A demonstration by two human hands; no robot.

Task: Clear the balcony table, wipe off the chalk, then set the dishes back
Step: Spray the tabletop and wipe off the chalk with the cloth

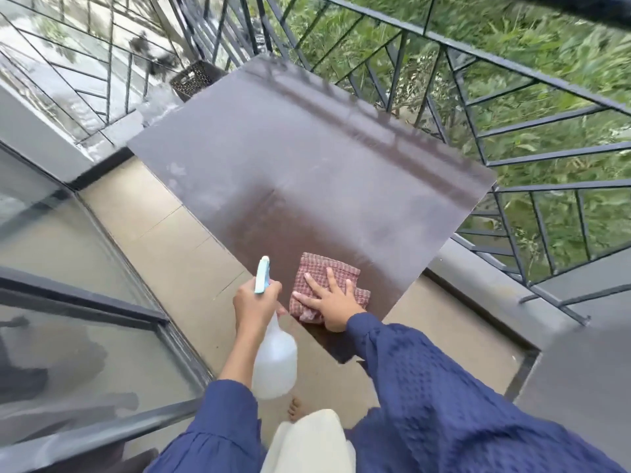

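Note:
The dark brown balcony table [307, 158] fills the middle of the head view, with pale chalky smears near its left side and a darker patch near me. A folded red-checked cloth [316, 271] lies on the table's near corner. My right hand [329, 302] presses flat on it with fingers spread. My left hand [254, 303] grips the neck of a translucent spray bottle [275, 363] with a light blue trigger head, held just off the table's near left edge. No dishes are in view.
A black metal railing [512, 97] runs along the far and right sides of the table, with greenery beyond. A dark woven basket [196, 78] sits past the far corner. Glass doors [68, 268] stand on the left. Beige floor tiles [164, 240] lie between.

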